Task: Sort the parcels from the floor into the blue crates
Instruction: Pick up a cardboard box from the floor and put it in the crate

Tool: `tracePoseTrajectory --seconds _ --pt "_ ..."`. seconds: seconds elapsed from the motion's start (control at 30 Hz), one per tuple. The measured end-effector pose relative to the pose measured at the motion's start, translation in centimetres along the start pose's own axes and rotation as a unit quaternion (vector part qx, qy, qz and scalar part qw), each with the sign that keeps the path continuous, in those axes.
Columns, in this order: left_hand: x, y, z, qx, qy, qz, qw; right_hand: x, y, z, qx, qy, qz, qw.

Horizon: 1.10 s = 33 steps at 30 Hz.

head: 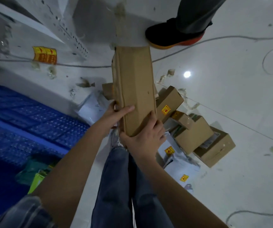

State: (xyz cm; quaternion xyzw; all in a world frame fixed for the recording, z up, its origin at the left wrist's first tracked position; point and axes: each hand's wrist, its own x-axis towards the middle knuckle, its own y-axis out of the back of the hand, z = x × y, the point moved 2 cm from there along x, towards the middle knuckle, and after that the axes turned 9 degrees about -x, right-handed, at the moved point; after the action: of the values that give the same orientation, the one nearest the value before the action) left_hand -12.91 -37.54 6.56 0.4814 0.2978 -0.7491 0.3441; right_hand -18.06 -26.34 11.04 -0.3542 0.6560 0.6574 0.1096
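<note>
Fingers [129,108] of both hands gripping long cardboard parcel [133,83] at its near end

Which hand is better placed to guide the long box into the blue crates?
Probably left: the left hand grips the long box on the side facing the blue crates; the right hand holds its near end.

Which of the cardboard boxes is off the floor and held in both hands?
The long narrow box: the left hand and right hand grip its near end. The shorter boxes lie in the floor pile to its right.
</note>
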Motion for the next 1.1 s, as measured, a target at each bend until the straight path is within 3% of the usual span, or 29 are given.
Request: tracePoseTrajectory --seconds 0.07,0.13,0.27,0.4,0.53,0.6,0.7,0.83,1.1 --pt "-1.0 1.3 -0.4 -0.029 0.007 0.000 1.000 -0.9 0.4 0.4 0.037 0.028 -0.042 0.998" --pt "-2.5 3.0 -0.7 -0.058 0.025 -0.011 0.998 -1.5 1.2 1.3 0.161 0.037 -0.104 0.981" --pt "-6.4 5.7 -1.7 -0.146 0.074 -0.057 0.985 -0.4 2.9 3.6 0.377 -0.020 -0.269 0.886" --pt "-8.9 6.8 -3.7 -0.204 0.078 -0.018 0.976 0.0 3.8 3.4 0.361 0.034 -0.406 0.839" --pt "-10.0 7.1 -5.6 -0.258 0.073 -0.016 0.963 -0.9 3.7 1.7 0.391 0.082 -0.483 0.779" --pt "-10.3 7.9 -6.1 -0.288 0.037 -0.015 0.957 -1.2 3.2 1.0 0.395 0.083 -0.484 0.776" --pt "-10.5 9.5 -6.5 -0.302 -0.016 -0.013 0.953 -2.0 1.6 0.3 0.356 0.083 -0.458 0.810" --pt "-12.7 12.0 -8.1 -0.256 -0.012 -0.016 0.966 -4.6 -1.0 -1.2 0.330 0.092 -0.430 0.835" --pt "-20.2 21.7 -16.9 -0.199 -0.113 -0.009 0.973 -15.4 -7.1 -4.8 0.330 0.115 -0.432 0.832"
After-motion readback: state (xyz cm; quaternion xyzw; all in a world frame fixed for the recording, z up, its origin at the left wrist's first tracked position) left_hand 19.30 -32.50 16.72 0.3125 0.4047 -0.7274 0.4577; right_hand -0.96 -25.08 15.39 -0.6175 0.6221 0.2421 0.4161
